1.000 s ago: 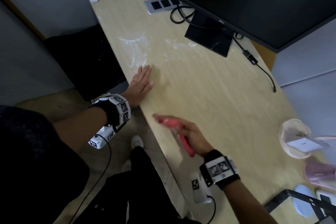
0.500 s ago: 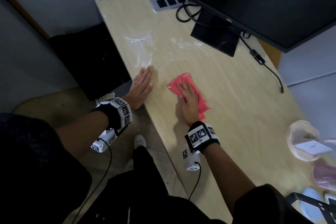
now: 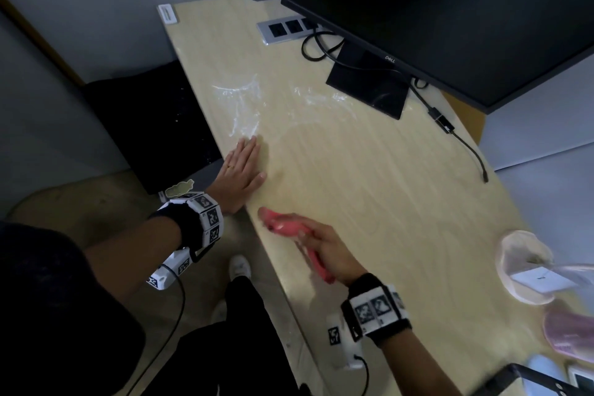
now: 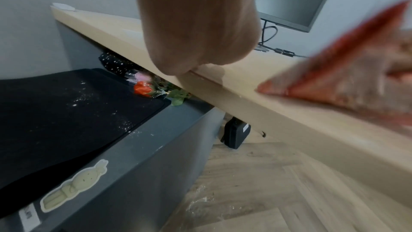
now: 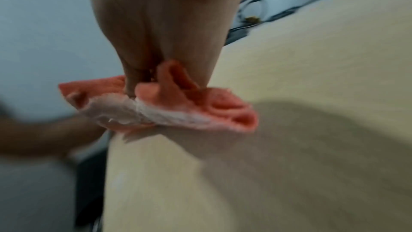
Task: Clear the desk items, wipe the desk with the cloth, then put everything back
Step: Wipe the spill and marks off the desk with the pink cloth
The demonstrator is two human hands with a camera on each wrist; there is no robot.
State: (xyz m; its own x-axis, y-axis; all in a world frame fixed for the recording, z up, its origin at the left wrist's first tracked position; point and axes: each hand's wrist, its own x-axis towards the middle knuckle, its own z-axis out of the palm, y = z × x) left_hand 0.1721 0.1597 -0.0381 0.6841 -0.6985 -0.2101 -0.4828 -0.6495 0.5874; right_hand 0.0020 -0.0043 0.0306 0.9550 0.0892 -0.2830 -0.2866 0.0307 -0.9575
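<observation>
I was mid-wipe: my right hand (image 3: 324,247) gripped the cloth (image 3: 283,225) at the counter (image 3: 369,170) edge, lower centre. Left fingers (image 3: 247,151) lay flat, together. Next, I judged, the wet smears (image 3: 241,106) above.

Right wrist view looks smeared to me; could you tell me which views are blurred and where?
Right wrist view: motion-blurred throughout, pink cloth soft. Left wrist view: cloth and right hand smeared, cabinet sharp. Head view: dim, right edge blurred.

cloth (image 3: 291,230) motion-blurred, monitor (image 3: 450,10) cropped by frame
</observation>
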